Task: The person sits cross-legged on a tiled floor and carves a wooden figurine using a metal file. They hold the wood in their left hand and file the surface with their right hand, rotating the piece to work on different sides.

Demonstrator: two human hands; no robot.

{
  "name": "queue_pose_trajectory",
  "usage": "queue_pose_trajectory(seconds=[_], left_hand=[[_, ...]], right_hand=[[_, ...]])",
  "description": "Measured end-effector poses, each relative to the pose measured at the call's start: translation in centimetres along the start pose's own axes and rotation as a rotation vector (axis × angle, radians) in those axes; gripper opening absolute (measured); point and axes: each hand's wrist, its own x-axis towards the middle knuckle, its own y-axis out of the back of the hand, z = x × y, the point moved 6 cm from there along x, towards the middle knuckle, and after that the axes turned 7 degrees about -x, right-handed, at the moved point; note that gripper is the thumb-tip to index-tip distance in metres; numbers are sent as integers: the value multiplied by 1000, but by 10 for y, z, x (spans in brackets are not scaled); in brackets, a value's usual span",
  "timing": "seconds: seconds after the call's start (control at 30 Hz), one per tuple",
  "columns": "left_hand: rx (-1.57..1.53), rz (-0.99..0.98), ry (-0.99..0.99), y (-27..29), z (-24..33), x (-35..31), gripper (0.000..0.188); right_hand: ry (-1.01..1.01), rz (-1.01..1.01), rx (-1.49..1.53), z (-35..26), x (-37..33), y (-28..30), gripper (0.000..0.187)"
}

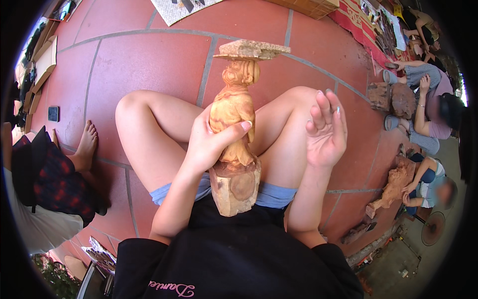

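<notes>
A carved wooden figure (233, 112) stands out before my body, between my bent knees. Its head carries a flat rough slab of wood (252, 50), and its foot is an uncut block (235, 187) with pale faces. My left hand (214, 137) wraps round the figure's middle, the thumb lying across its front. To the right, my right hand (326, 132) is raised above my right thigh, palm showing, fingers stretched and slightly curled. It touches nothing and stays apart from the carving.
Red tiles (144, 65) make up the floor. At left lie a phone (54, 113) and, beside it, a person's bare foot (88, 139). A cardboard box (313, 6) and a red mat with tools (381, 30) are at the far side. Two people at right sit near wooden carvings (398, 182).
</notes>
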Motion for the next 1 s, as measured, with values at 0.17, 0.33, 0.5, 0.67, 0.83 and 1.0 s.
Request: queue_pose_trajectory(seconds=[0.17,0.33,0.5,0.67,0.83,1.0], left_hand=[[-21,71,24,-3,-19,3,32],[-136,141,91,0,-39,3,31],[-218,154,163,5,-48,4,30],[-291,158,284,10,-59,5,37],[-348,166,341,11,-67,3,45],[-378,322,150,13,-49,2,34]], right_hand=[[-23,-222,146,10,-4,12,31],[143,-364,-102,9,-9,13,31],[168,-219,-114,5,-14,7,30],[139,-46,-147,2,-21,2,22],[143,-70,-208,-2,-25,-8,20],[148,-41,-238,3,-31,-12,1]])
